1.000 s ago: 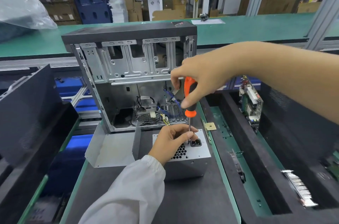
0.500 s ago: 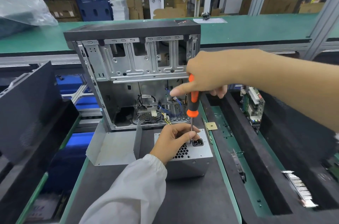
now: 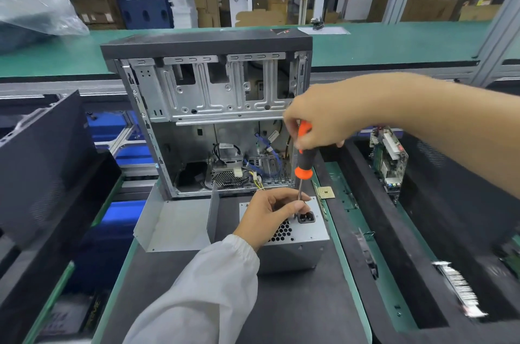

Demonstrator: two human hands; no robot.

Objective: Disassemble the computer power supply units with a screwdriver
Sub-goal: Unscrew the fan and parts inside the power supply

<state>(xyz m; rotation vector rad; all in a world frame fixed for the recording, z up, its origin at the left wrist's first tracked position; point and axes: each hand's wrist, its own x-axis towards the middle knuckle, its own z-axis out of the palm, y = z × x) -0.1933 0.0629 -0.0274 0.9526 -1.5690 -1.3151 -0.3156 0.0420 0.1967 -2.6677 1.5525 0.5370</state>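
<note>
Near the open computer case, on the dark mat, the power supply unit is sitting while the left hand is pinching the screwdriver shaft and the right hand is gripping its handle; the rigid metal box probably needs holding by its flat sides.

An open computer case stands upright at 12 o'clock on the dark tabletop, cables tangled at its floor. A bent metal cover lies just in front at 9 o'clock. At 3 o'clock a circuit board leans in a black bin. A clear plastic bag sits at 10 o'clock, cardboard boxes beyond.
</note>
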